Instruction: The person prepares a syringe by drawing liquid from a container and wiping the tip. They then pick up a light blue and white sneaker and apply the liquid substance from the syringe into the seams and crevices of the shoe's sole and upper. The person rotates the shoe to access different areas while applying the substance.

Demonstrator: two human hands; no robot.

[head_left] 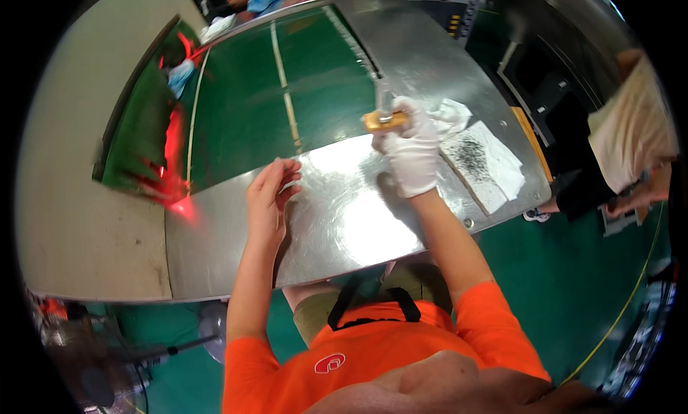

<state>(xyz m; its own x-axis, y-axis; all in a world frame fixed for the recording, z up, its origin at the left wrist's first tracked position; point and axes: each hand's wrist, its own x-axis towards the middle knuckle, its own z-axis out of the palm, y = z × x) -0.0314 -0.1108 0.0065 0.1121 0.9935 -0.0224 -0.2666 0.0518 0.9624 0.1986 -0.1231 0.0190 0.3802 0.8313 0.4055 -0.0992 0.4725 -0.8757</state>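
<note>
My right hand (412,152), in a white glove, is closed around a small tan block with a shiny metal piece (385,120). Its exact kind is not clear. The hand is above the silvery metal table (337,220), close to the near right corner of a green belt (244,99). My left hand (274,188) is bare. Its fingers are loosely bent and apart, holding nothing, over the metal near the belt's front edge. Right of my gloved hand lies a white cloth (502,167) covered in black specks, with a crumpled white cloth (450,119) behind it.
Pale tape lines (283,84) run along the belt. Red light falls at its left, beside a tall beige panel (86,142). A blue cloth-like piece (180,77) is at the belt's left. Another person (631,120) stands at the right. A fan (93,371) is at lower left.
</note>
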